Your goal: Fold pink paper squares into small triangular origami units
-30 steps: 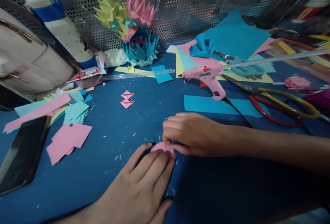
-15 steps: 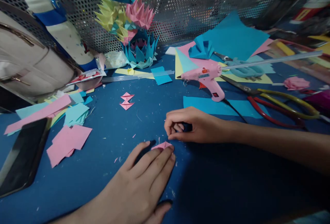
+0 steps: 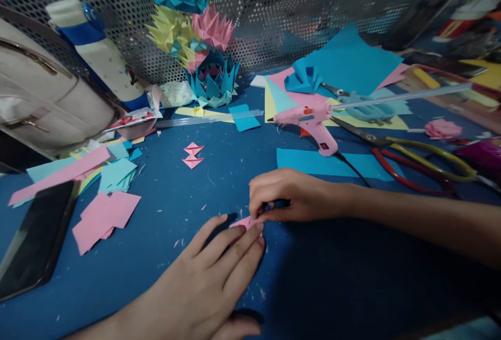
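Note:
A small folded piece of pink paper [image 3: 241,223] lies on the blue table, mostly covered by fingers. My left hand [image 3: 213,272] rests flat over it, fingers stretched out and their tips pressing it down. From the right, my right hand [image 3: 279,196] reaches in with thumb and forefinger pinched at the paper's upper right corner. Farther back on the table sit two folded pink paper pieces [image 3: 193,155], one just behind the other. To the left is a pile of pink paper squares [image 3: 104,221], with light blue squares [image 3: 117,174] behind it.
A pink glue gun [image 3: 313,118] with a long glue stick lies beyond my right hand, near red-and-yellow-handled scissors [image 3: 422,165] and a blue paper strip [image 3: 301,162]. Folded paper flowers [image 3: 213,76] stand by the mesh panel. At left are a phone [image 3: 37,238], a bottle [image 3: 102,58] and a bag [image 3: 47,84].
My right hand has moved slightly down, and its thumb and forefinger have closed on the pink paper's corner. The left hand stays pressed on the paper.

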The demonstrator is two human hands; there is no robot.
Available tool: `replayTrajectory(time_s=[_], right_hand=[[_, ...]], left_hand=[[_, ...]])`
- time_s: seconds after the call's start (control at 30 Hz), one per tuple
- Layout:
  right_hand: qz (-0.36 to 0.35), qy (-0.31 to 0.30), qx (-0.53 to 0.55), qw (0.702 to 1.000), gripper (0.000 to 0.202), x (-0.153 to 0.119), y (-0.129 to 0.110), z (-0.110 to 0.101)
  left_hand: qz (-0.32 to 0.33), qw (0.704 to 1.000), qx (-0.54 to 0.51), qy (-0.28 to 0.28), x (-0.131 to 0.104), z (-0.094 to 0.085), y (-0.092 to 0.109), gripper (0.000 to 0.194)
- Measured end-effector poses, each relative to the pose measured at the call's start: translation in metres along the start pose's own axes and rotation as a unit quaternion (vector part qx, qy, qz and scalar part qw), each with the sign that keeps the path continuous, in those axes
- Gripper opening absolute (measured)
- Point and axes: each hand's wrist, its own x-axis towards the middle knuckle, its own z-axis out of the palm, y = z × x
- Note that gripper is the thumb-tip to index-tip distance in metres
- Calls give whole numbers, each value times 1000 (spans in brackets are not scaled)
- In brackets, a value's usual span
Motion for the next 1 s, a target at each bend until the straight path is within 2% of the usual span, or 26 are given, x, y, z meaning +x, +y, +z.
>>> replayTrajectory(time_s=[0.1,0.2,0.27,0.4,0.53,0.67,0.8,1.0], right_hand=[[-90,15,-138,986,12,-4,1,-2],[-183,37,-318,930,16,-7,0,-2],[-226,31,-361,904,19,-8,-3,-1],[-265,22,-397,879,18,-6,-10,0],[-234,9,-401,886,20,0,-14,3],[-157,-44,-380,911,22,6,-14,6],[-94,-92,-350,928,16,13,-17,7],[-58,-104,-327,937,12,16,-24,5]], left_hand=[[-4,999,-12,30,-5,4,3,54],[-11,998,-22,65,-7,6,4,49],[-27,997,-34,68,-8,7,4,54],[-52,995,-76,40,-7,9,2,63],[-52,994,-86,43,-9,11,3,62],[-49,995,-77,37,-9,11,4,64],[-50,995,-72,38,-7,10,3,66],[-45,996,-66,32,-5,7,2,63]])
